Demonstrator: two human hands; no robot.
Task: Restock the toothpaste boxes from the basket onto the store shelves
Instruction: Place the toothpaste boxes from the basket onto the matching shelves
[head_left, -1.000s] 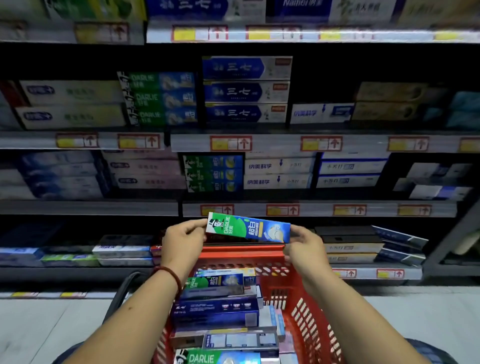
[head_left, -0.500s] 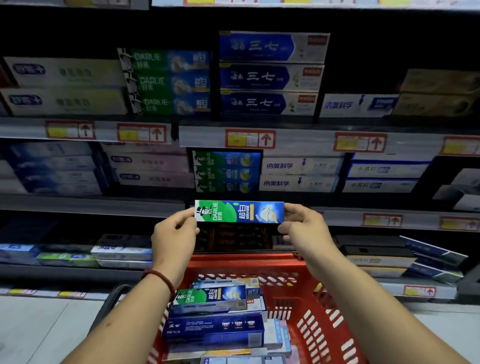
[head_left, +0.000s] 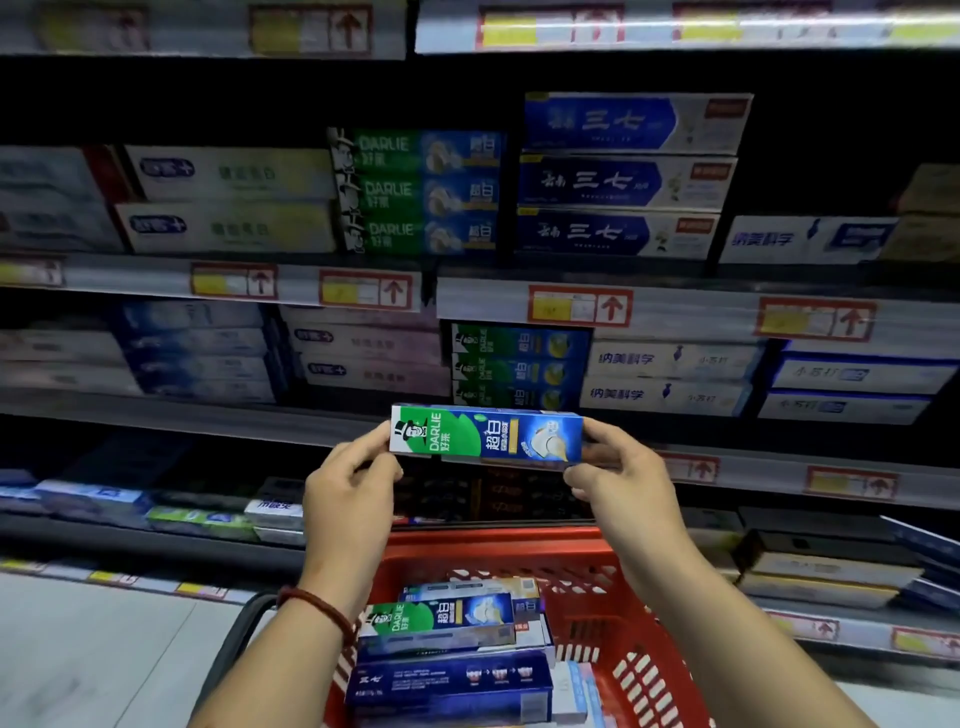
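Right, the Darlie box (head_left: 485, 434) lies level, long axis left to right, pinched at its ends by the left hand (head_left: 348, 483) and right hand (head_left: 618, 478) above the red basket (head_left: 493, 543). The matching stack (head_left: 519, 371) sits on the shelf just above and beyond, slightly rightward, nearer the right hand.

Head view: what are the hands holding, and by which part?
The Darlie toothpaste box, gripped at its two short ends: left hand on the green end, right hand on the blue end, above the red basket.
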